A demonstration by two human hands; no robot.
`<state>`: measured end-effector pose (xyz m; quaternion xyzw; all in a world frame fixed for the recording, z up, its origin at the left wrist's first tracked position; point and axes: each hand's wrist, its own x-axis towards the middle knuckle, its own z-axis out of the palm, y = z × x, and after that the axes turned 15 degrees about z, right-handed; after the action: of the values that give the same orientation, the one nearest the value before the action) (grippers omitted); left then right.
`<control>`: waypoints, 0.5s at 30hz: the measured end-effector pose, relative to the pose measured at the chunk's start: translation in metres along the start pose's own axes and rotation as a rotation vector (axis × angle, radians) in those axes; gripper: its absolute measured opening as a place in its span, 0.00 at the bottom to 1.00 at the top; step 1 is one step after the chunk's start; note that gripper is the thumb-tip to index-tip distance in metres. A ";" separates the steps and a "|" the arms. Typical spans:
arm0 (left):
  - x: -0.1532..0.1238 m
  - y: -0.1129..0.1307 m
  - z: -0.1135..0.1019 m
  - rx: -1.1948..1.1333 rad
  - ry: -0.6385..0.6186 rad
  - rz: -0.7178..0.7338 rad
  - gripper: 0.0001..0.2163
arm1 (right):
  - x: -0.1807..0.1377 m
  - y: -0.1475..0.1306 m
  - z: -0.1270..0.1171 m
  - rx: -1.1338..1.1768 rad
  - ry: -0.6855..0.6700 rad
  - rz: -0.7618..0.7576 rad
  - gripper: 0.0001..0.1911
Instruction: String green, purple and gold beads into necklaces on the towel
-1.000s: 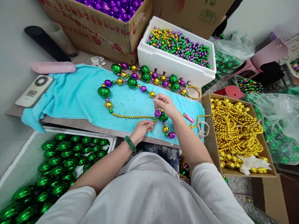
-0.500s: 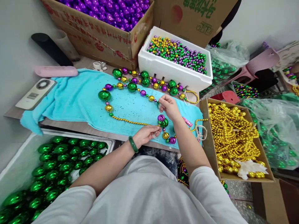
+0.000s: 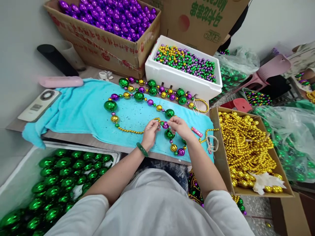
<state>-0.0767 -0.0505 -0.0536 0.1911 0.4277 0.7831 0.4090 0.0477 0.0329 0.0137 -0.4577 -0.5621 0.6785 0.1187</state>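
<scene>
On the blue towel (image 3: 81,114) lies a bead necklace (image 3: 110,105) of large green, purple and gold balls, with a string of small gold beads (image 3: 130,131) along its near side. My left hand (image 3: 150,131), a green bangle at its wrist, is closed on the end of the small gold beads. Close beside it, my right hand (image 3: 179,126) pinches the necklace's string near a purple ball (image 3: 165,125). The fingertips of both hands almost meet, and the thin string between them is hard to make out. Several balls trail below my right hand.
A second bead necklace (image 3: 152,91) lies behind the towel. Around stand a carton of purple balls (image 3: 137,52), a foam box of small beads (image 3: 182,78), a carton of gold bead strings (image 3: 222,154) and a foam box of green balls (image 3: 22,170). A pink-labelled packet (image 3: 197,131) lies at right.
My left hand has moved up and away from me, carrying the small gold beads' end. My right hand has come down towards it, and the hands are now side by side.
</scene>
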 end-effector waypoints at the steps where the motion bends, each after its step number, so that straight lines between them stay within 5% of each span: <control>1: 0.003 0.000 0.000 -0.014 -0.025 -0.002 0.10 | 0.002 0.002 0.000 0.014 0.010 -0.005 0.20; 7: 0.011 -0.001 -0.010 0.398 -0.237 -0.033 0.07 | 0.031 0.008 -0.015 0.150 0.213 0.021 0.20; 15: 0.018 0.011 -0.032 1.384 -0.590 0.280 0.09 | 0.054 0.037 -0.012 0.297 0.245 0.200 0.18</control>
<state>-0.1133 -0.0557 -0.0630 0.6574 0.6657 0.2977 0.1900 0.0399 0.0647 -0.0444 -0.5677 -0.3889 0.7018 0.1842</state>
